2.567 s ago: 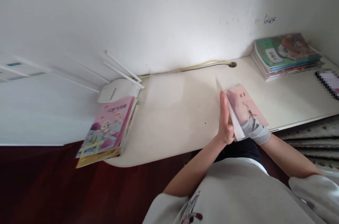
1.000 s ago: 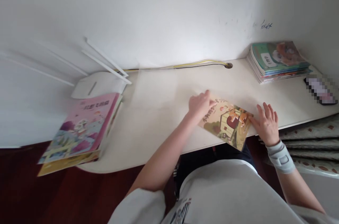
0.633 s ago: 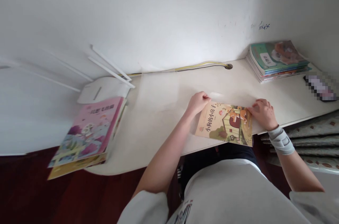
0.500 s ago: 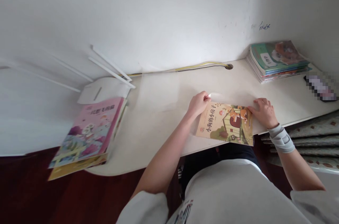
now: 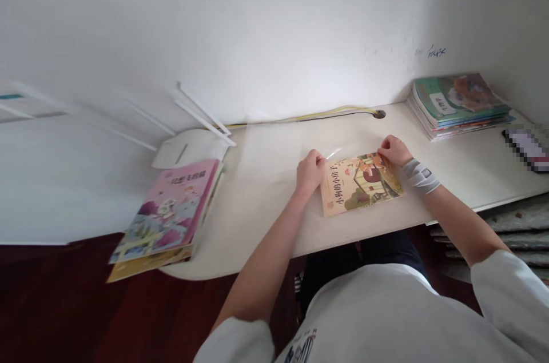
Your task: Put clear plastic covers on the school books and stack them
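Note:
A thin picture book (image 5: 362,184) with an orange house-and-dog cover lies tilted on the desk close to my body. Clear plastic film (image 5: 333,153) shows as a shiny streak above its top edge. At the book's upper left corner, my left hand (image 5: 310,171) is closed with thumb and fingers pinching the film. My right hand (image 5: 393,151), with a grey wrist wrap, pinches at the upper right corner; whether it grips film, book or both is hard to make out. Another clear sheet (image 5: 272,148) lies flat on the desk to the left.
Pink-covered picture books (image 5: 175,203) are stacked at the desk's left end beside a white router (image 5: 189,148) with antennas. A book stack (image 5: 461,103) and a phone (image 5: 527,148) are at the right. Cables (image 5: 317,115) run along the wall to a desk hole (image 5: 379,114).
My right hand has moved from the book's right side up to its upper right corner, its fingers now pinched. The book has shifted slightly away from my body. My left hand keeps its pinch.

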Available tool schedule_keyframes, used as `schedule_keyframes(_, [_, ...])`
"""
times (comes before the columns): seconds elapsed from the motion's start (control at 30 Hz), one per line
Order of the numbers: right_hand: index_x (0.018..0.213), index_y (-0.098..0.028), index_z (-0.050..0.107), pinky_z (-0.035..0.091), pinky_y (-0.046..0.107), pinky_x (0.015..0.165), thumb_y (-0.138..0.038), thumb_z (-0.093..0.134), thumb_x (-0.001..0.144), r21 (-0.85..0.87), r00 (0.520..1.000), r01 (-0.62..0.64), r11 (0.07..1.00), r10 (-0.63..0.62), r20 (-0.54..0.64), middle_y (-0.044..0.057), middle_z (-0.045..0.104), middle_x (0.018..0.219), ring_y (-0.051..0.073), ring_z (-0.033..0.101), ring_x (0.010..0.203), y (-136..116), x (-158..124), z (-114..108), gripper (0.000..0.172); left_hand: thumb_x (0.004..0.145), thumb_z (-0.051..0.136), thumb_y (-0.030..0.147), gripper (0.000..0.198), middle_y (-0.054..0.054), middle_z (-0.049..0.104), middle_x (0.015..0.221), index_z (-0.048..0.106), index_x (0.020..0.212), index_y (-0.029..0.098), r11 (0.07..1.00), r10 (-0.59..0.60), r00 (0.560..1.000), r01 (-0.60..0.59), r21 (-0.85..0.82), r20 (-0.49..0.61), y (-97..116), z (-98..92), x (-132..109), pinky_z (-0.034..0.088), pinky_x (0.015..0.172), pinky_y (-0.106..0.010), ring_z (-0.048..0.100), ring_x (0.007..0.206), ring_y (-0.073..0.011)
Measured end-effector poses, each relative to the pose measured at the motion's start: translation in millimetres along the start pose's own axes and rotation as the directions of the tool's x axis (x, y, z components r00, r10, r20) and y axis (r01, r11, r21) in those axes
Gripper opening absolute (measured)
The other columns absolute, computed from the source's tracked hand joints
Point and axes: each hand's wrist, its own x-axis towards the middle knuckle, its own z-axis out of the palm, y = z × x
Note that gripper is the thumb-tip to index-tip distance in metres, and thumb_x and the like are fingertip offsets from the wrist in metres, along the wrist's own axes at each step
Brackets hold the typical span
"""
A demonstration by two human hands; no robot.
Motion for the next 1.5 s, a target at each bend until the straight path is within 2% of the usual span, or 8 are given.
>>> schedule_keyframes(0.2, [0.091,-0.015,0.055,0.036,0.028,0.068,-0.016,0.044,0.083,-0.155,0.992,0.052,0.987,-0.068,-0.104,0.010,0.064,0.084,0.020,0.056,0.077,-5.4,-10.6,15.4,0.014,0.086,0.037,0.018,0.014,-0.003,0.061,0.084,0.050,0.082,0.021,0.997,0.046,0.999,-0.046,0.060,-0.011,0.5,5.1,-1.0,0.042,0.073,-0.026,0.056,0.080,-0.0164])
schedule_keyframes(0.43, [0.097,-0.010,0.053,0.036,0.030,0.070,-0.010,0.031,0.086,-0.317,0.977,0.108,0.942,-0.159,-0.140,0.014,0.063,0.083,0.022,0.055,0.080,-8.1,-14.1,25.5,0.024,0.088,0.027,0.011,0.045,-0.018,0.038,0.141,0.039,0.131,0.011,0.944,0.213,0.974,-0.184,0.273,-0.081,28.4,7.6,-25.5,0.031,0.105,-0.040,0.037,0.129,-0.0269])
schedule_keyframes(0.53, [0.098,-0.009,0.053,0.037,0.030,0.071,-0.009,0.032,0.086,-0.312,0.976,0.113,0.943,-0.164,-0.142,0.014,0.062,0.083,0.022,0.055,0.080,-4.7,-11.7,26.4,0.024,0.094,0.024,0.034,0.053,-0.016,0.026,0.150,0.028,0.141,0.010,0.897,0.301,0.952,-0.304,0.322,0.061,47.1,22.2,-43.3,0.016,0.112,-0.050,0.017,0.140,-0.0312])
schedule_keyframes(0.73, [0.112,-0.006,0.052,0.040,0.038,0.081,-0.013,0.032,0.087,-0.320,0.970,0.122,0.940,-0.182,-0.164,0.021,0.062,0.102,0.028,0.056,0.095,-13.2,-20.9,15.2,0.032,0.089,0.014,0.060,0.073,-0.014,0.018,0.153,0.025,0.145,0.013,0.908,0.241,0.938,-0.309,0.284,0.249,58.9,43.5,-52.1,0.010,0.111,-0.058,0.010,0.141,-0.0332])
schedule_keyframes(0.87, [0.130,-0.009,0.045,0.027,0.051,0.103,-0.016,0.037,0.088,-0.363,0.892,0.304,0.881,-0.397,-0.216,0.022,0.039,0.141,0.032,0.033,0.131,-46.4,-49.8,24.5,0.043,0.091,0.017,0.051,0.065,-0.012,0.020,0.153,0.024,0.145,0.015,0.907,0.249,0.943,-0.307,0.290,0.219,56.6,41.5,-51.8,0.009,0.112,-0.057,0.011,0.141,-0.0322])
schedule_keyframes(1.03, [0.128,-0.012,0.051,0.030,0.040,0.108,-0.035,0.023,0.096,-0.079,0.841,0.536,0.840,-0.540,-0.035,0.013,0.047,0.138,0.021,0.037,0.132,-70.6,-74.6,55.3,0.049,0.091,0.027,0.041,0.061,-0.007,0.023,0.153,0.020,0.147,0.018,0.903,0.276,0.919,-0.348,0.251,0.283,53.7,36.1,-54.2,0.006,0.114,-0.052,0.006,0.142,-0.0286])
schedule_keyframes(1.2, [0.138,-0.006,0.038,0.027,0.043,0.111,-0.047,0.025,0.094,-0.093,0.803,0.596,0.798,-0.592,0.068,0.016,0.036,0.145,0.025,0.028,0.137,-54.7,-72.1,51.9,0.061,0.091,0.027,0.039,0.061,-0.009,0.019,0.154,0.018,0.147,0.016,0.901,0.266,0.925,-0.339,0.271,0.273,53.1,36.7,-53.8,0.007,0.114,-0.052,0.008,0.142,-0.0295])
schedule_keyframes(1.5, [0.138,-0.004,0.038,0.022,0.043,0.111,-0.049,0.026,0.093,-0.367,0.879,0.468,0.804,-0.468,0.095,0.017,0.036,0.145,0.027,0.031,0.135,-10.1,-56.6,35.7,0.065,0.093,0.016,0.045,0.062,-0.011,0.023,0.152,0.027,0.144,0.013,0.926,0.170,0.973,-0.212,0.313,0.158,22.8,25.5,-49.6,0.017,0.113,-0.047,0.018,0.140,-0.0262])
